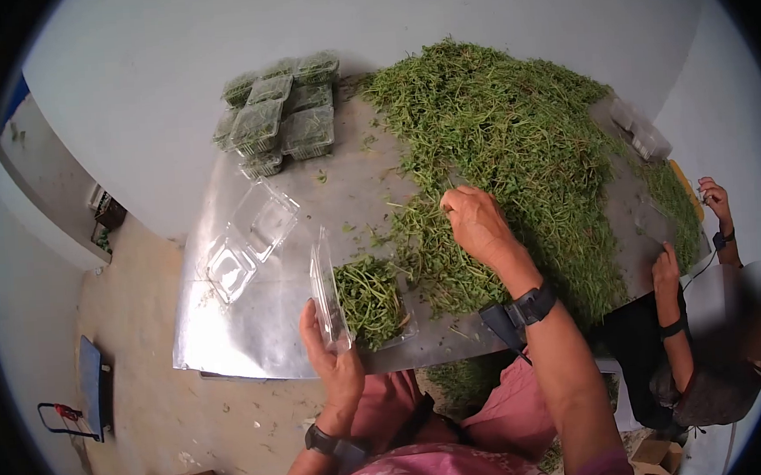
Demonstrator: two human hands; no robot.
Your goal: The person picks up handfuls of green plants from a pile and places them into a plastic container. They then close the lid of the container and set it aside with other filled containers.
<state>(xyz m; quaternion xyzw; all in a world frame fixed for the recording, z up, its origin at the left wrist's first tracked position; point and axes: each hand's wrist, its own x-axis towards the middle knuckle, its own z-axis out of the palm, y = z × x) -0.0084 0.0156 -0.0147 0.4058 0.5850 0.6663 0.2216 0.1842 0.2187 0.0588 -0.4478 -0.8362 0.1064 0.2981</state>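
A clear plastic box [373, 306] filled with green stems sits at the table's front edge, its lid [324, 289] raised upright on the left side. My left hand [328, 345] grips that lid, thumb on its outer face. My right hand [475, 219] is closed at the near left part of the large heap of greens [504, 125], fingertips pinched together among the stems; what they hold is too small to make out. An open, empty clear box [262, 220] lies to the left on the metal table [203, 322].
Stacked filled boxes [281, 113] stand at the back left. Clear containers [640, 130] lie at the right. Beyond the heap's right side, a person [710, 348] has both hands near more greens [670, 198]. A blue cart [93, 386] stands on the floor.
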